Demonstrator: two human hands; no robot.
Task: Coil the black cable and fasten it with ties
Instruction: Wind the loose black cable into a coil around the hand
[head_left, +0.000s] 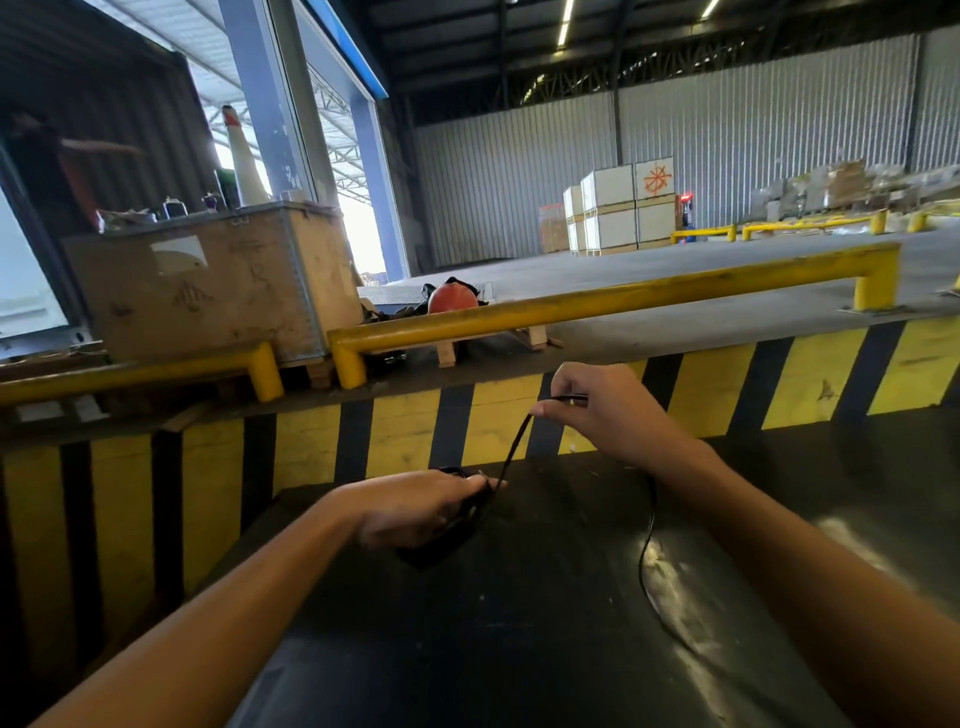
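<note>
My left hand (421, 512) is closed around a small bundle of coiled black cable (441, 545) just above a dark glossy table top (519, 623). From the bundle a taut stretch of the black cable rises to my right hand (608, 410), which pinches it between thumb and fingers, higher and farther away. Past my right wrist the loose cable tail (647, 551) hangs down and trails over the table toward the near right. No ties show in view.
A yellow-and-black striped dock wall (395, 436) stands just beyond the table, topped by a yellow guard rail (613, 299). A plywood crate (208, 283) sits at the left with a person behind it. An orange ball-like object (452, 299) and stacked white boxes (623, 208) lie farther back.
</note>
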